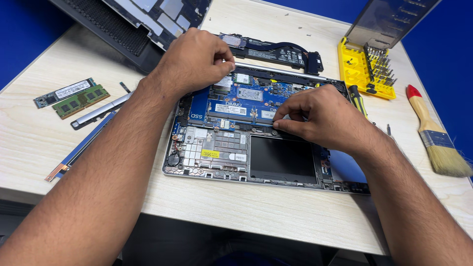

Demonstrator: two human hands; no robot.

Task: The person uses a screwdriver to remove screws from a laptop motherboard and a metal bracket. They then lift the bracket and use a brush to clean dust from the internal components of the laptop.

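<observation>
An opened laptop base (pixel 217 170) lies on the light wooden table, its blue circuit board (pixel 246 101) exposed. My left hand (pixel 194 59) rests curled on the board's far left corner, fingers closed against the edge near a silver hinge bar (pixel 276 70). My right hand (pixel 322 118) sits on the board's right part, its thumb and fingers pinching a small dark part at the board's front edge, just above the black rectangular panel (pixel 281 157). What the fingers grip is too small to name.
Two memory and storage sticks (pixel 74 97) lie at the left beside a grey strip (pixel 101 111). A removed black cooling part (pixel 276 49) lies behind the laptop. A yellow bit tray (pixel 364 69), a screwdriver (pixel 358 100) and a paintbrush (pixel 436 135) are at the right.
</observation>
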